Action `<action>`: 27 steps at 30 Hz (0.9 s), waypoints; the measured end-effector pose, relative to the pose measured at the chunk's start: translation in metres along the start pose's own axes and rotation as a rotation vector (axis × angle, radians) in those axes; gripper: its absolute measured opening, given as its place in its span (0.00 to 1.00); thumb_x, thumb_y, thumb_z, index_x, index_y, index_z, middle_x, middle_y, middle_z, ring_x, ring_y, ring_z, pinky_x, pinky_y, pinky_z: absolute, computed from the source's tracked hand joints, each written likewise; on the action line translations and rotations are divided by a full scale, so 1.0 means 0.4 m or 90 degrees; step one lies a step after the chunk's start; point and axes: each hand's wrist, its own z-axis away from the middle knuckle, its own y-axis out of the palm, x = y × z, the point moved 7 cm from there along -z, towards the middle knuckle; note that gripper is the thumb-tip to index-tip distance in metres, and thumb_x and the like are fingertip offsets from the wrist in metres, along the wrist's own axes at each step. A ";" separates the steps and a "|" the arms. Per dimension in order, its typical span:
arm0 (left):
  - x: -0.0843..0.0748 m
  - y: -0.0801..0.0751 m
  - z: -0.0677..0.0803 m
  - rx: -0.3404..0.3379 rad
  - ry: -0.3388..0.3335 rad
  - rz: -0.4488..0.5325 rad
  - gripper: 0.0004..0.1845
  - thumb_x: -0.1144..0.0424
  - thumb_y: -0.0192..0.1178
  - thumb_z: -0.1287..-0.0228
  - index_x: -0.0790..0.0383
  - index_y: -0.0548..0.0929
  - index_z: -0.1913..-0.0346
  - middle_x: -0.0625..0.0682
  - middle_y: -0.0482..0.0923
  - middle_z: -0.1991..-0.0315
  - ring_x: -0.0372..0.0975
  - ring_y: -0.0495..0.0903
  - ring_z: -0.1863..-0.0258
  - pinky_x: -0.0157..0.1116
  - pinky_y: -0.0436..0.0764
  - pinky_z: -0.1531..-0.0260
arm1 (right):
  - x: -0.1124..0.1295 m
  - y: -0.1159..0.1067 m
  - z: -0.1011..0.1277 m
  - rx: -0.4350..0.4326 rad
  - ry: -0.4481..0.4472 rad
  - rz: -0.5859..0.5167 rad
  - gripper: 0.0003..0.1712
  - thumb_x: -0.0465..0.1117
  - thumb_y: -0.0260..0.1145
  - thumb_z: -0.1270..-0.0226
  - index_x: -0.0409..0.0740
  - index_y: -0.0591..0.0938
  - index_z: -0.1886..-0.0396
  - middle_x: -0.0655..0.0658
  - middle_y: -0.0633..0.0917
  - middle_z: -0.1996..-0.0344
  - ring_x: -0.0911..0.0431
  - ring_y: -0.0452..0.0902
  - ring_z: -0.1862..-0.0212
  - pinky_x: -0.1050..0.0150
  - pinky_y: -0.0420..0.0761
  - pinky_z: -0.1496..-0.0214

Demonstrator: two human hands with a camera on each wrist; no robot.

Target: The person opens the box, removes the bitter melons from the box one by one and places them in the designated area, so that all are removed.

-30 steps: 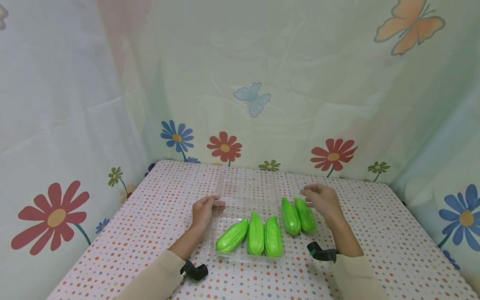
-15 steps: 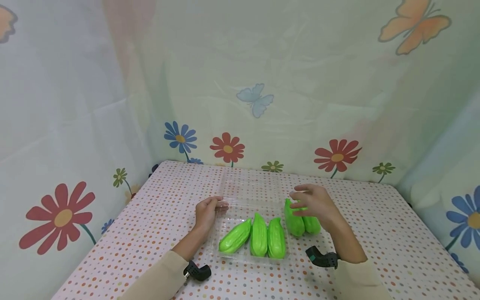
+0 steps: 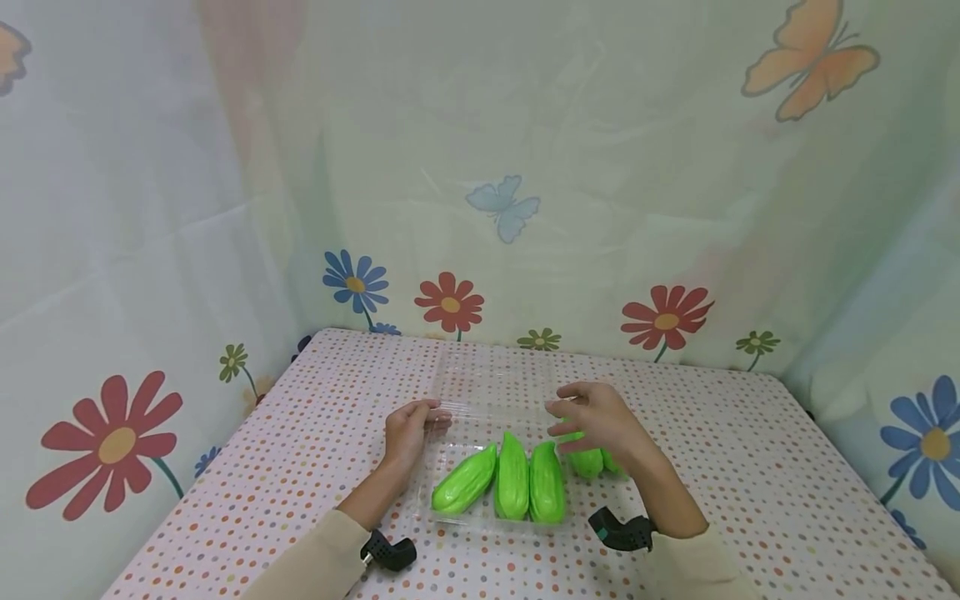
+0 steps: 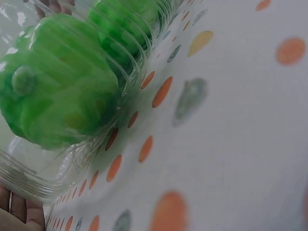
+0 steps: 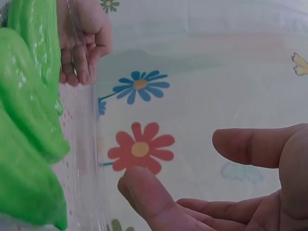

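In the head view a clear plastic clamshell box [image 3: 487, 527] stands on the table, its lid [image 3: 491, 377] folded back. Inside lie three glossy green, ridged, gourd-like vegetables: a slanting one [image 3: 463, 481], a middle one [image 3: 512, 483] and a right one [image 3: 547, 487]. My left hand [image 3: 405, 433] grips the box's left edge near the hinge. Over the box's right rear corner hovers my right hand [image 3: 600, 423], holding nothing, its thumb apart from its loosely bent fingers [image 5: 144, 192]. Two more green gourds [image 3: 587, 464] lie right of the box, partly hidden by that hand.
A dotted cloth [image 3: 712, 467] covers the table. Floral fabric walls [image 3: 630, 208] rise behind it and at both sides. Each wrist carries a black camera mount, such as the right one [image 3: 621, 530].
My right hand has moved left, from beyond the two loose gourds to the box's right rear corner. My left hand stays at the box's left edge. The gourds have kept their places.
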 end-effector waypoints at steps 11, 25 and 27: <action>0.020 -0.005 -0.012 -0.006 0.010 0.020 0.17 0.69 0.48 0.30 0.78 0.80 0.47 0.62 0.88 0.61 0.50 0.89 0.60 0.41 0.89 0.55 | 0.028 0.091 0.008 0.016 0.026 0.005 0.36 0.45 0.68 0.31 0.25 0.70 0.33 0.31 0.86 0.54 0.40 0.88 0.57 0.51 0.91 0.61; 0.017 -0.003 -0.009 -0.019 0.001 0.042 0.18 0.69 0.48 0.30 0.81 0.79 0.46 0.60 0.89 0.64 0.42 0.89 0.66 0.37 0.90 0.59 | 0.018 0.200 -0.009 0.041 0.043 0.068 0.41 0.46 0.69 0.33 0.23 0.67 0.30 0.29 0.84 0.56 0.44 0.88 0.65 0.55 0.90 0.69; 0.018 -0.002 -0.009 -0.019 0.003 0.039 0.18 0.69 0.48 0.30 0.80 0.79 0.47 0.60 0.89 0.64 0.42 0.89 0.66 0.37 0.90 0.59 | 0.016 0.210 -0.009 0.048 0.042 0.089 0.42 0.47 0.69 0.33 0.22 0.67 0.31 0.31 0.85 0.57 0.44 0.88 0.67 0.54 0.91 0.68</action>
